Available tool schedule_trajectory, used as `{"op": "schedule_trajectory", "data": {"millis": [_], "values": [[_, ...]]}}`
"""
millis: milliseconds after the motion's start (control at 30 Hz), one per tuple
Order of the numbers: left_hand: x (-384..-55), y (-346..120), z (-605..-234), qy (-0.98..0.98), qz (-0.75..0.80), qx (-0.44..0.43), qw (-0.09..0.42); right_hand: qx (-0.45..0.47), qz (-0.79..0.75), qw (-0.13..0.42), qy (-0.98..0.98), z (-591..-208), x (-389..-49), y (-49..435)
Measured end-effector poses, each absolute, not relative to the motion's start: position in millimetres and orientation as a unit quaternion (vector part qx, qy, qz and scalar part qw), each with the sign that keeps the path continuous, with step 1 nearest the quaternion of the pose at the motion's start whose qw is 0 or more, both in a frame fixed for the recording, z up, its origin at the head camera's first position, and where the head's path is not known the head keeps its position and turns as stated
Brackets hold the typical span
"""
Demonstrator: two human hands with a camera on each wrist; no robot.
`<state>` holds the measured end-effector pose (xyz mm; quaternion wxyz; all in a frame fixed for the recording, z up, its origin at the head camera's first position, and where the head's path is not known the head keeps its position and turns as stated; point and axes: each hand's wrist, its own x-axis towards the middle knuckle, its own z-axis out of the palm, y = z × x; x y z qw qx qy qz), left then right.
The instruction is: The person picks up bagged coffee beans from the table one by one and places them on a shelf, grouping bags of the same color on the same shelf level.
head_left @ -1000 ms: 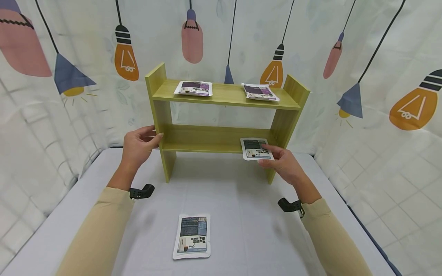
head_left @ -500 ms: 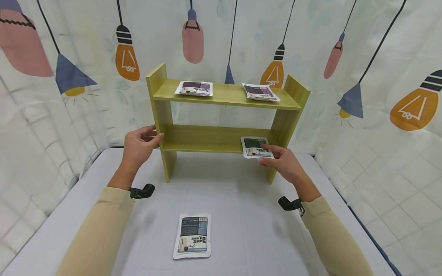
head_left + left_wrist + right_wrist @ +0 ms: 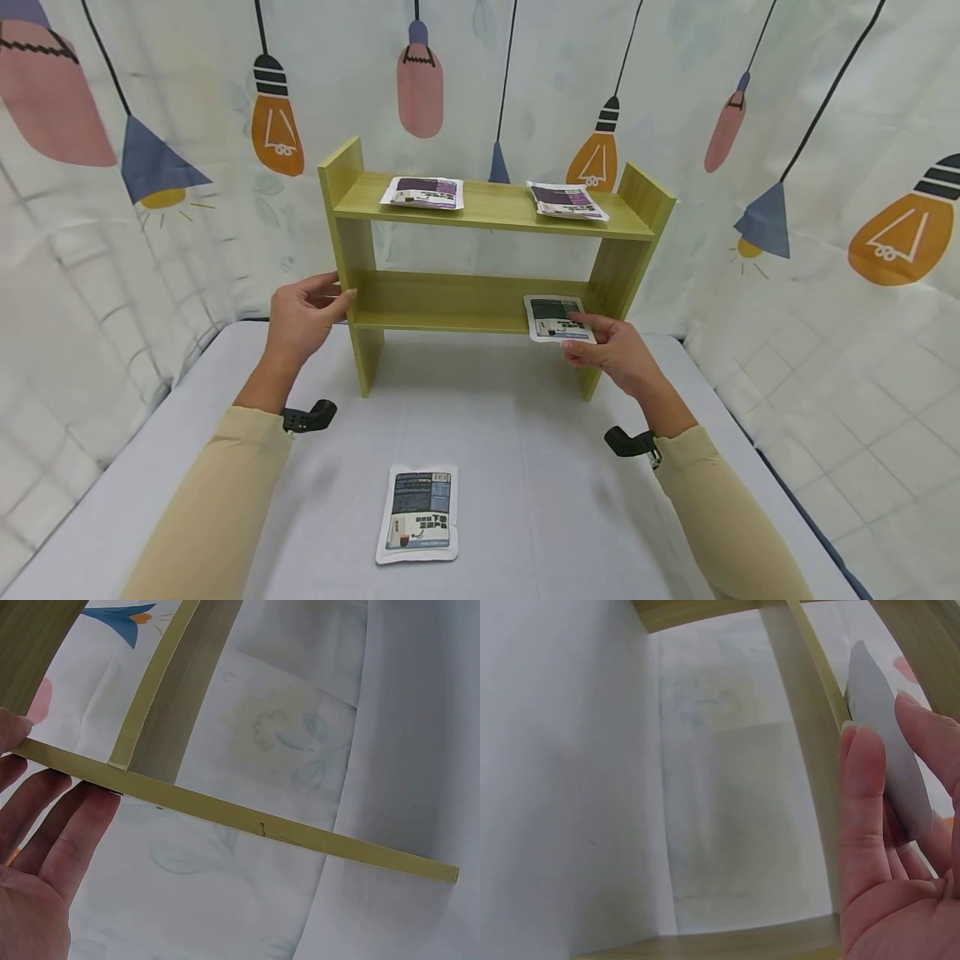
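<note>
A small yellow-green wooden shelf stands on the white-covered table. My left hand grips the front edge of its left side panel, thumb on one side and fingers on the other. At the lower board's right end, my right hand pinches a white pouch with a dark printed label between thumb and fingers. In the right wrist view this pouch appears nearly edge-on, tilted, at the front edge of the board. A similar pouch lies flat on the table, nearer the body.
Two purple-labelled pouches lie on the top board, one toward the left and one toward the right. Behind and beside the table hangs a white curtain printed with lamps and bulbs.
My right hand has eased the pouch slightly up and farther over the lower board. The left hand stays on the side panel, and the other pouches have not moved.
</note>
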<state>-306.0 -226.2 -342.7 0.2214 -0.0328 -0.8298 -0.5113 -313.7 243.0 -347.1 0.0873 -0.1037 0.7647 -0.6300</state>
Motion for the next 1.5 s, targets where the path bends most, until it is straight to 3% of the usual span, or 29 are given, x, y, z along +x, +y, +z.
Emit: {"op": "schedule_trajectory", "data": {"millis": [533, 1500], "values": [[-304.7, -226.3, -342.2, -0.83, -0.512, -0.031, 0.221, -0.102, -0.598, 0.033, 0.795, -346.7, -308.3, 240.2], [-305.5, -226.8, -341.9, -0.827, -0.517, -0.034, 0.217, -0.084, -0.569, 0.019, 0.818, -340.0, -311.5, 242.2]]}}
